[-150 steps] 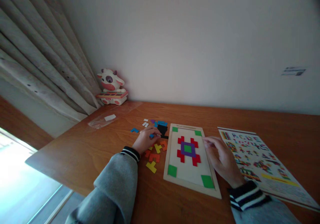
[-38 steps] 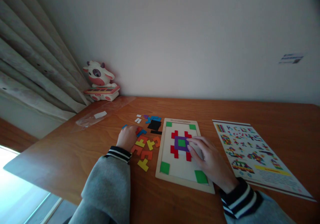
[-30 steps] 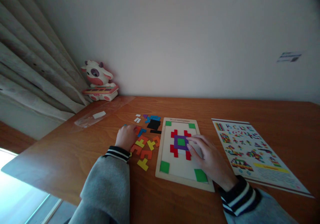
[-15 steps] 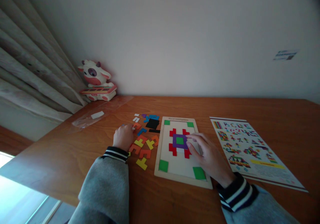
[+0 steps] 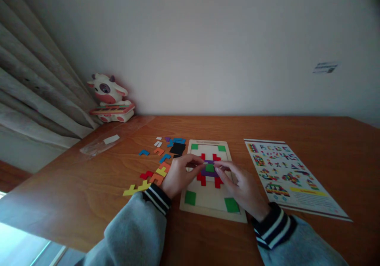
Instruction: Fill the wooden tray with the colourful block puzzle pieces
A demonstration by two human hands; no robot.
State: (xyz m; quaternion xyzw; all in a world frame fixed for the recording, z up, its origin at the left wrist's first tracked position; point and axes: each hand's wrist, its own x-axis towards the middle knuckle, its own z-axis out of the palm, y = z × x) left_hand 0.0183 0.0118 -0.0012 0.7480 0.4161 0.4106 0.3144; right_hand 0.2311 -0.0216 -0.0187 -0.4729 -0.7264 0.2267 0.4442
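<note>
At the middle of the board, two hands are hovering around a green square

Within a purple frame, the green square is sitting at the board's centre, and red pieces are showing near the frame's corners. From nine o'clock the left hand is holding thumb and forefinger close together beside the square; from three o'clock the right hand is keeping its own slightly parted. Whether either is gripping a piece, I cannot tell, because the fingers are hiding the spot. They are probably facing each other for finer control. Corner squares are lying at one, five, seven and eleven o'clock, perhaps for symmetry.

Between eight and eleven o'clock, loose pieces are lying on the table, seemingly for easy reach, though the left sleeve is partly blocking the nearest. Farther toward ten, a plastic bag and a toy cow are resting. At three o'clock a printed sheet is lying face up, apart from the board.
</note>
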